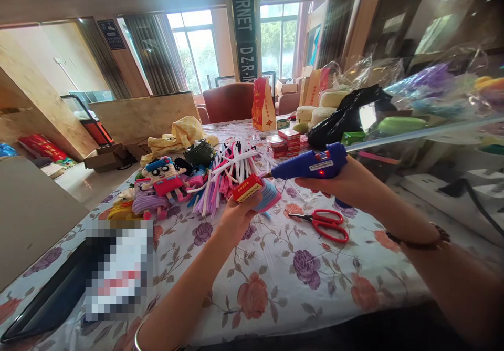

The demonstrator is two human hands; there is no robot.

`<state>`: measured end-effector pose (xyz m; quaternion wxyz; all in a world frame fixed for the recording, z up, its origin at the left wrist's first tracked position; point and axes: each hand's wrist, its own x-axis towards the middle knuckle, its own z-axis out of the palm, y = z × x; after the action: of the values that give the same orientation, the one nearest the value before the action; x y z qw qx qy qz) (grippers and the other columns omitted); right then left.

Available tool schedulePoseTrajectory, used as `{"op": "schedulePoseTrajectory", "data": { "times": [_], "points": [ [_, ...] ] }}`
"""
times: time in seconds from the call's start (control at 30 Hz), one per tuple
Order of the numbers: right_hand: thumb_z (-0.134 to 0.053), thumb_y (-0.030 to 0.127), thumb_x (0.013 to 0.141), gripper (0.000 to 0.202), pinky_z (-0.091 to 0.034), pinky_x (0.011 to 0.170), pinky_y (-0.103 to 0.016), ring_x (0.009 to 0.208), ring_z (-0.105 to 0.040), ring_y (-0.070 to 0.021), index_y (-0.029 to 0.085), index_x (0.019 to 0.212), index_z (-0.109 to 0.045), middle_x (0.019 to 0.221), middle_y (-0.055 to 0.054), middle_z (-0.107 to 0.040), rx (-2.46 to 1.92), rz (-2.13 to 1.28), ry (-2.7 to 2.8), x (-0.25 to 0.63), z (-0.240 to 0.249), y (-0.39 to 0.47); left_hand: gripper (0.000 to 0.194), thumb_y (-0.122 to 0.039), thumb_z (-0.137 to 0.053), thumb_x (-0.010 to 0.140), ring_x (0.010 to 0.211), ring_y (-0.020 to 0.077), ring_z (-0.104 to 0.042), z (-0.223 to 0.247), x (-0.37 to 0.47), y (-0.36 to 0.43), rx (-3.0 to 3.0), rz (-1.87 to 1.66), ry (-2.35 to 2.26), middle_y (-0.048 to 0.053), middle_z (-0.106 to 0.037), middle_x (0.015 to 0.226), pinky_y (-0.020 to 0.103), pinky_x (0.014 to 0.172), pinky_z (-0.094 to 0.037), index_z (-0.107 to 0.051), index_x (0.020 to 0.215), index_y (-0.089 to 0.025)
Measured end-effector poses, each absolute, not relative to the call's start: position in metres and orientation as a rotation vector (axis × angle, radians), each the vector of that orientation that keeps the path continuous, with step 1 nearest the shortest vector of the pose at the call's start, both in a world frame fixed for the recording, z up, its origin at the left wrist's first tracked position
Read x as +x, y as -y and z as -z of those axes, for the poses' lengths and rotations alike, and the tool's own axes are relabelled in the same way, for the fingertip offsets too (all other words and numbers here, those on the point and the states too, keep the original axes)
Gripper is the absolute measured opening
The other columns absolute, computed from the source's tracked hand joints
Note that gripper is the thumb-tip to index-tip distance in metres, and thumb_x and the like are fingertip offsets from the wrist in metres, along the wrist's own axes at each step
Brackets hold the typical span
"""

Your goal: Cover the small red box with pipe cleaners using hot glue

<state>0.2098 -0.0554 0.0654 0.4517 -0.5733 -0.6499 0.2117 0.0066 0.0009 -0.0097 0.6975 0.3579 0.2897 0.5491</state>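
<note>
My right hand [338,185] is wrapped round a blue hot glue gun [293,165], whose small red light is lit and whose clear glue stick [397,138] sticks out behind. In my left hand [241,215] is a small red and yellow box [249,187], together with a striped blue and pink piece [268,196]. The glue gun's nozzle points left and meets the upper edge of the box; whether glue is coming out is too small to tell. Red-handled scissors [329,225] lie slightly spread on the table, below the glue gun.
Behind my left hand is a heap of pink, white and purple fuzzy stems [214,183]. Knitted dolls [165,175] and yellow cloth [179,135] lie left of it. Stacked red boxes [289,140], a red paper bag [263,104] and a black plastic bag [350,114] stand farther back. A dark tray [47,288] lies front left.
</note>
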Motion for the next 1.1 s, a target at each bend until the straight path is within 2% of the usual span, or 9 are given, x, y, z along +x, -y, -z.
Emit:
{"op": "schedulePoseTrajectory", "data": {
  "times": [0.1,0.27,0.47,0.7,0.9,1.1],
  "points": [
    [-0.073,0.044,0.064,0.038,-0.039,0.049,-0.024,0.052,-0.044,-0.0085,0.016,0.088,-0.066,0.058,0.005,-0.054,-1.414,-0.511,1.611,0.2098,-0.0646,0.0548,0.047,-0.025,-0.091,0.037,0.075,0.0177,-0.066,0.0101,0.0063,-0.0009,0.812,-1.218,-0.636,0.002,-0.073,0.08,0.032,0.074,-0.053,-0.074,0.081,-0.018],
    [-0.073,0.046,0.063,0.034,-0.037,0.048,-0.024,0.052,-0.042,-0.009,0.016,0.078,-0.063,0.056,0.004,-0.052,-1.467,-0.473,1.617,0.2086,-0.0634,0.0539,0.045,-0.025,-0.091,0.039,0.074,0.0176,-0.066,0.0112,0.005,-0.0013,0.82,-1.211,-0.635,0.002,-0.073,0.079,0.032,0.074,-0.052,-0.074,0.08,-0.019],
    [-0.073,0.048,0.062,0.039,-0.039,0.053,-0.027,0.057,-0.044,-0.0112,0.017,0.083,-0.064,0.059,0.003,-0.055,-1.485,-0.472,1.587,0.2068,-0.0629,0.0545,0.045,-0.026,-0.091,0.041,0.074,0.0168,-0.066,0.0115,0.0051,-0.0006,0.843,-1.202,-0.62,0.002,-0.072,0.079,0.031,0.074,-0.052,-0.074,0.082,-0.02],
    [-0.073,0.048,0.062,0.037,-0.043,0.061,-0.03,0.062,-0.047,-0.013,0.019,0.084,-0.066,0.067,0.002,-0.059,-1.486,-0.458,1.596,0.2087,-0.0583,0.0509,0.046,-0.027,-0.091,0.04,0.076,0.0181,-0.066,0.0102,0.0053,0.0002,0.844,-1.198,-0.644,0.002,-0.072,0.08,0.036,0.082,-0.051,-0.073,0.081,-0.02],
    [-0.073,0.048,0.064,0.039,-0.041,0.055,-0.028,0.058,-0.046,-0.0126,0.021,0.092,-0.066,0.063,0.002,-0.058,-1.526,-0.441,1.588,0.2082,-0.0592,0.0528,0.043,-0.026,-0.09,0.042,0.076,0.0194,-0.066,0.0116,0.0047,-0.0005,0.86,-1.198,-0.633,0.003,-0.072,0.08,0.038,0.082,-0.051,-0.073,0.081,-0.022],
    [-0.076,0.045,0.062,0.037,-0.042,0.053,-0.028,0.062,-0.053,-0.0158,0.024,0.091,-0.067,0.064,0.001,-0.059,-1.479,-0.399,1.585,0.2078,-0.0599,0.0529,0.044,-0.025,-0.09,0.043,0.079,0.0216,-0.067,0.0118,0.0045,-0.0009,0.856,-1.199,-0.634,0.004,-0.072,0.082,0.039,0.084,-0.05,-0.073,0.083,-0.019]
  ]
}}
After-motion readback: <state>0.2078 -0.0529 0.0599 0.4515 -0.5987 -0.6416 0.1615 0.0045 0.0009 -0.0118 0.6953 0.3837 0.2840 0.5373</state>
